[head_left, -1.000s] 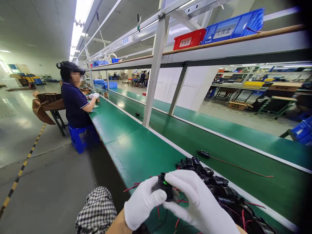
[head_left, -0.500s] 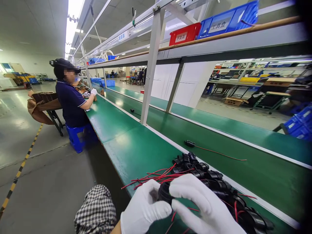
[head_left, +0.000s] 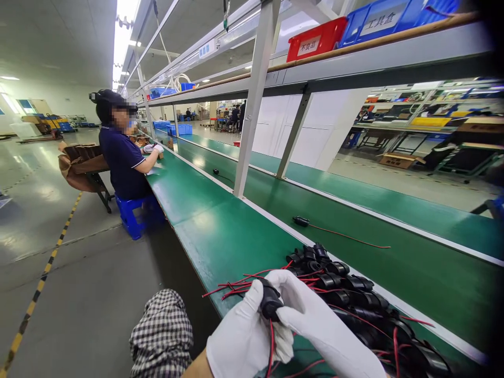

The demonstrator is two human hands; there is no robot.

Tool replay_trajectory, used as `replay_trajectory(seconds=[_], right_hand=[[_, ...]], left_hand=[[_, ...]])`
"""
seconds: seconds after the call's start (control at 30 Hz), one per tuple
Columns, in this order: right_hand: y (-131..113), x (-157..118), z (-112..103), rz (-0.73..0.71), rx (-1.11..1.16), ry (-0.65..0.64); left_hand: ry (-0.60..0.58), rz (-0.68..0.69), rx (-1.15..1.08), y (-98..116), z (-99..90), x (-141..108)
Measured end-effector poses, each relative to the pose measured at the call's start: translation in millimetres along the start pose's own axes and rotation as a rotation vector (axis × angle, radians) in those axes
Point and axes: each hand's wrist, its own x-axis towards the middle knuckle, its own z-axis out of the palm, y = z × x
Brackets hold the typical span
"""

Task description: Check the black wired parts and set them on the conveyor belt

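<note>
Both my hands wear white gloves and meet at a black round plastic part with wires (head_left: pixel 271 302). My left hand (head_left: pixel 246 331) wraps it from the left, thumb against its side. My right hand (head_left: pixel 311 307) grips it from the right, index finger over the top and thumb at the lower end. A red and a black wire hang from that lower end. Beside and behind my right hand lies a pile of similar black parts (head_left: pixel 356 283), with red wires (head_left: pixel 232 290) trailing left over the green bench (head_left: pixel 224 231). My right forearm hides some of the pile.
Beyond a white rail, one black part with a long wire (head_left: pixel 301 221) lies on the green conveyor (head_left: pixel 354 226). A white post (head_left: pixel 258 100) carries a shelf with red (head_left: pixel 315 39) and blue (head_left: pixel 378 23) boxes. A co-worker (head_left: pixel 122 144) sits further along the bench.
My hands have turned the black part so its wired end points down. My right fingers, apart from it before, now press on it. The view has shifted slightly.
</note>
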Motion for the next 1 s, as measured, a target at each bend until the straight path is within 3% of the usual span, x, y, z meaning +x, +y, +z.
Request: replay_trajectory(seconds=[0.13,0.23,0.3,0.4,0.6,0.7,0.87,1.0], right_hand=[[-5.2,-2.0,0.0,0.037,-0.071,0.009],[-12.0,-4.8,-0.4,0.029,-0.171,0.048],[-14.0,-7.0,-2.2,-0.002,-0.219,0.076],[-14.1,-11.3,-9.1,-0.06,-0.3,0.057],[-17.6,-21.2,-24.2,-0.18,-0.512,0.116],[-20.8,-22.2,-21.0,-0.279,-0.566,0.118],[-23.0,-21.2,-6.9,-0.41,-0.638,0.139],[-21.3,-16.3,-7.6,-0.293,-0.462,0.164]], left_hand=[[-0.012,0.06,-0.114,-0.6,3.3,-4.0],[-0.033,0.088,-0.067,-0.8,5.4,-6.5],[-0.064,0.132,0.06,0.8,4.6,-9.0],[-0.062,0.319,0.401,6.8,1.6,-14.9],[0.308,0.782,1.241,16.6,-0.8,-26.9],[0.279,0.9,1.376,16.6,-1.3,-27.4],[0.269,0.936,1.528,12.0,-2.8,-26.8],[0.406,1.128,1.665,4.7,0.0,-27.0]])
